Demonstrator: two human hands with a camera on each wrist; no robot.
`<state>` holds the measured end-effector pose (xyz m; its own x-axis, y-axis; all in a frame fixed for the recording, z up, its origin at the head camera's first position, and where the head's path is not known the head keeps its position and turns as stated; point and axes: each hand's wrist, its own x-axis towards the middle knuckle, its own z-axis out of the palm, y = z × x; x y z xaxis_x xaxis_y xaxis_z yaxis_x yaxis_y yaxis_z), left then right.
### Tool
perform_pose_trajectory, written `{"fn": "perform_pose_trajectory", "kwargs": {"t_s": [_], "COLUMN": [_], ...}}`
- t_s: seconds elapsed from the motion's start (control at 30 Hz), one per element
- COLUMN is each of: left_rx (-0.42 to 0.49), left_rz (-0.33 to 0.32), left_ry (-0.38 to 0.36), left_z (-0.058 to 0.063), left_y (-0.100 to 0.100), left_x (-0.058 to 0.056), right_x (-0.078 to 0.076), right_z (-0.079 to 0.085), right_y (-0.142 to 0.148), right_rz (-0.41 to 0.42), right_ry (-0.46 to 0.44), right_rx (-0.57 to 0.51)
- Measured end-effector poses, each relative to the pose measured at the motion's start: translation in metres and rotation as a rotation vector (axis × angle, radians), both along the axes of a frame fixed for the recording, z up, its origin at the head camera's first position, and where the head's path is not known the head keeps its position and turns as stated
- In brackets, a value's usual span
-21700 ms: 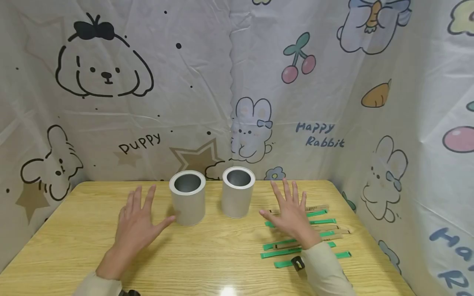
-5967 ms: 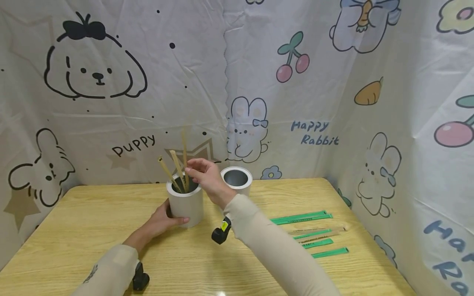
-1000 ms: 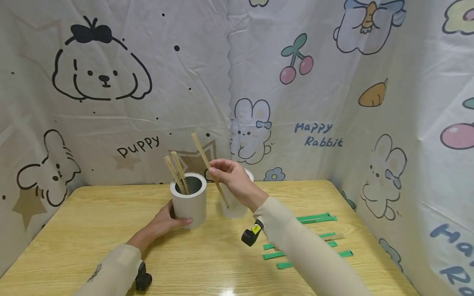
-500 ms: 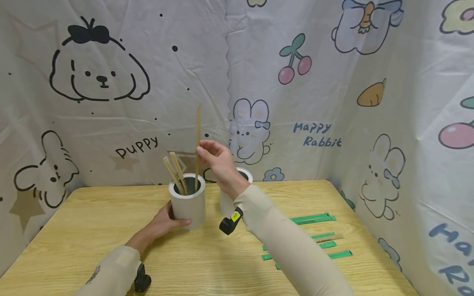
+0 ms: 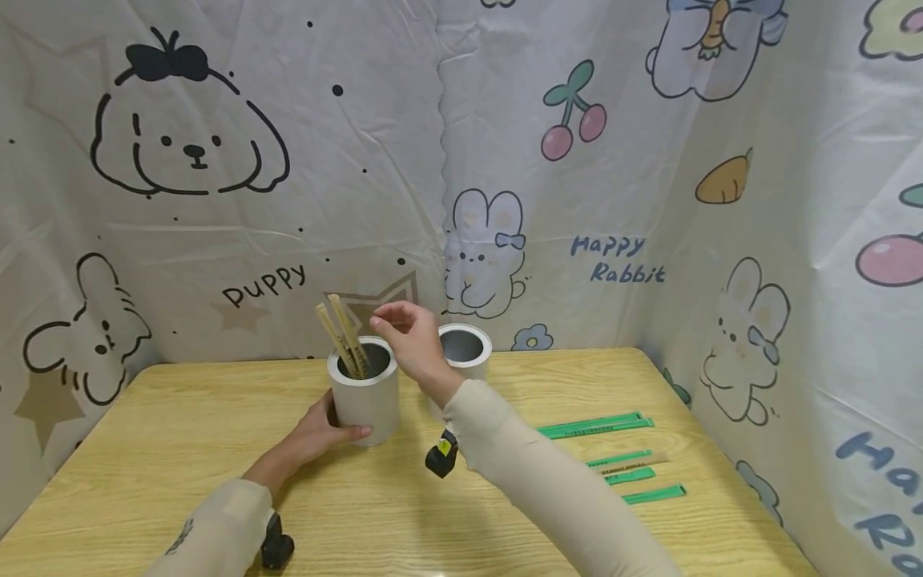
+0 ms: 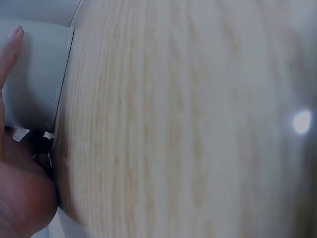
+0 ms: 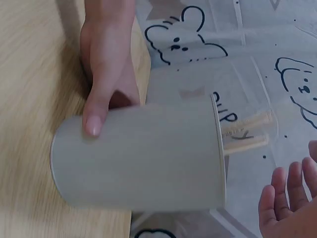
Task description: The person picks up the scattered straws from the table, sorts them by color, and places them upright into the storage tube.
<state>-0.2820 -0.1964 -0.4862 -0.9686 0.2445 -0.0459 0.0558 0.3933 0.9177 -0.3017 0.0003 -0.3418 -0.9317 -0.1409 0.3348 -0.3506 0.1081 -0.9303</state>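
Note:
My left hand (image 5: pixel 320 433) grips the left white-grey cylindrical cup (image 5: pixel 368 417) low on its side, thumb across the front. The cup stands upright on the table, and several slim brown paper-wrapped sticks (image 5: pixel 339 336) lean out of its mouth to the left. Over the cup's right rim hovers my right hand (image 5: pixel 414 340), fingers loosely bent and holding nothing. In the right wrist view its fingers (image 7: pixel 280 191) are spread apart beside the sticks' upper ends. The left wrist view catches only the left thumb and palm against the cup wall (image 6: pixel 42 74).
A second matching cup (image 5: pixel 472 367) stands just right, partly behind the right hand. Several slim green packets (image 5: pixel 598 427) lie on the right side of the wooden table (image 5: pixel 216 417), with a brown stick (image 5: pixel 638 465) among them. A printed cloth (image 5: pixel 360 200) hangs behind.
The right hand brought a brown stick from the right over the left cup, lowered it in and let go. Earlier, both cups held nothing and the brown sticks lay among the green packets.

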Motion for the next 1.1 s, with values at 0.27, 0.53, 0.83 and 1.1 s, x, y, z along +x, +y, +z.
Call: {"fn": "perform_pose_trajectory", "kwargs": {"t_s": [0.27,0.53,0.83,1.1], "left_rx": [-0.009,-0.004,-0.005,-0.015], "left_rz": [0.003,0.014,0.010,0.005], "left_ry": [0.009,0.006,0.000,-0.021], "left_z": [0.000,-0.001,0.000,0.001], "left_y": [0.002,0.002,-0.001,0.000], "left_x": [0.000,-0.001,0.001,0.001], "right_x": [-0.001,0.010,0.021,0.034], "right_z": [-0.004,-0.007,-0.015,-0.031], "right_y": [0.031,0.075,0.116,0.158], "right_rz": [0.144,0.278,0.329,0.343], "right_ry": [-0.004,0.010,-0.041,-0.055], "right_rx": [0.139,0.264,0.373,0.413]}}
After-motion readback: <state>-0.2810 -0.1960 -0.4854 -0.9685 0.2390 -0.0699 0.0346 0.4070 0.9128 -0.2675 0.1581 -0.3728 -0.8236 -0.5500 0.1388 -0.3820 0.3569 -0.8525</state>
